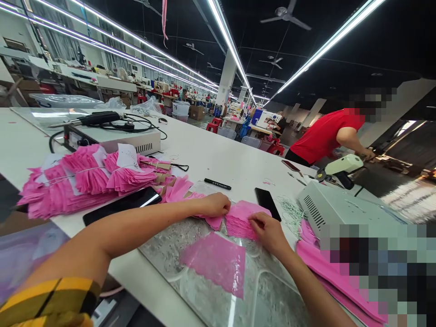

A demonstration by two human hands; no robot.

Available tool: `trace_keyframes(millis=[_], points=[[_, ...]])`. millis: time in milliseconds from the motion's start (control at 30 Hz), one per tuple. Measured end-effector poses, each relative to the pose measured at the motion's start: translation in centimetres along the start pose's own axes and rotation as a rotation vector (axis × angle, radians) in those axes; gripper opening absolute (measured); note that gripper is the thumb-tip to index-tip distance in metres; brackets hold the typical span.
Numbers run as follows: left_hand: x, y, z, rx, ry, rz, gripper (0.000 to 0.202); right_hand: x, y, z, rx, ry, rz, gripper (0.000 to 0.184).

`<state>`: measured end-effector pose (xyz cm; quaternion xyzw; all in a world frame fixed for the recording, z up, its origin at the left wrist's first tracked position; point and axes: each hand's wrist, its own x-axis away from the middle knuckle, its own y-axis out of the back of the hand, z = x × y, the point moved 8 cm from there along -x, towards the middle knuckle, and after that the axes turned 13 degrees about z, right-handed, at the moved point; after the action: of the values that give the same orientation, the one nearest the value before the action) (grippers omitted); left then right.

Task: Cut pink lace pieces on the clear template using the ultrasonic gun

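Note:
My left hand [218,205] is closed at the edge of a loose pink fabric piece [214,221], fingertips pinched together. My right hand [269,230] has its thumb and fingers pinched on the near right edge of a stack of pink fabric pieces [241,218]. Between my forearms, one thin pink fabric piece [218,262] with a scalloped lower edge lies flat on a glossy marbled board [170,245]. A black marker [217,183] lies just beyond my left hand. Past my right hand rests a black phone [267,203].
Tied bundles of pink fabric [91,175] lie at left beside a dark tablet-like device [122,205]. Behind them stands a metal box [136,138] with a corded black tool [102,118]. Another box [347,209] and folded pink cloth [337,284] are at right. A person in red [327,136] bends over beyond.

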<state>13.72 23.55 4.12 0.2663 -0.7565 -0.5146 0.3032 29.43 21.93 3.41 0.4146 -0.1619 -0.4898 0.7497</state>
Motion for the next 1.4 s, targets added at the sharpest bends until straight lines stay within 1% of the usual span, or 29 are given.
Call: trace_keyframes(millis=[167,267,333,500,600,667,733,867,967,1033,1067,1167,1200,1300,1333,1400], points=[[0.1,0.4,-0.5,-0.011,-0.002,-0.011,0.022,-0.3,0.2,-0.6,-0.06,-0.042,0.004,0.023],[0.1,0.8,-0.9,-0.029,-0.003,-0.041,0.024,-0.5,0.4,-1.0,-0.099,-0.065,0.009,0.024],[0.0,1.0,-1.4,-0.049,0.022,-0.075,0.029,-0.6,0.5,-1.1,-0.123,-0.074,0.021,0.027],[-1.2,1.1,-3.7,-0.14,0.114,-0.17,0.045,-0.8,0.5,-1.1,-0.158,-0.07,0.052,0.033],[-2.0,0.9,-4.8,-0.199,0.143,-0.196,0.037,-0.8,0.6,-0.8,-0.162,-0.062,0.055,0.032],[-2.1,0.8,-4.8,-0.225,0.165,-0.205,0.028,-0.8,0.7,-0.8,-0.159,-0.06,0.053,0.031],[-1.8,0.9,-4.0,-0.237,0.192,-0.215,0.024,-0.7,0.8,-0.8,-0.155,-0.06,0.048,0.029],[-0.5,1.7,-2.0,-0.22,0.236,-0.239,0.02,-0.5,1.0,-0.6,-0.146,-0.048,0.033,0.026],[0.2,2.4,-1.5,-0.182,0.24,-0.265,0.019,-0.4,1.3,-0.1,-0.128,-0.037,-0.001,0.023],[0.2,2.7,-1.9,-0.152,0.222,-0.285,0.018,-0.4,1.6,0.7,-0.1,-0.029,-0.045,0.018],[0.2,2.9,-2.3,-0.136,0.209,-0.294,0.018,-0.4,1.7,1.3,-0.08,-0.025,-0.07,0.019],[-0.2,3.4,-3.4,-0.087,0.173,-0.323,0.018,-1.0,1.8,2.9,-0.019,-0.024,-0.131,0.039],[-0.3,3.6,-3.8,-0.068,0.163,-0.334,0.018,-1.3,1.8,3.3,-0.006,-0.03,-0.144,0.037],[-0.4,4.4,-4.3,0.0,0.152,-0.386,0.018,-2.2,2.2,3.4,-0.008,-0.079,-0.176,0.015],[-0.3,4.7,-4.4,0.027,0.156,-0.407,0.019,-2.4,2.7,3.0,-0.021,-0.106,-0.188,0.014],[-0.1,4.9,-4.7,0.078,0.175,-0.441,0.021,-2.3,3.8,2.1,-0.058,-0.17,-0.215,0.02]])
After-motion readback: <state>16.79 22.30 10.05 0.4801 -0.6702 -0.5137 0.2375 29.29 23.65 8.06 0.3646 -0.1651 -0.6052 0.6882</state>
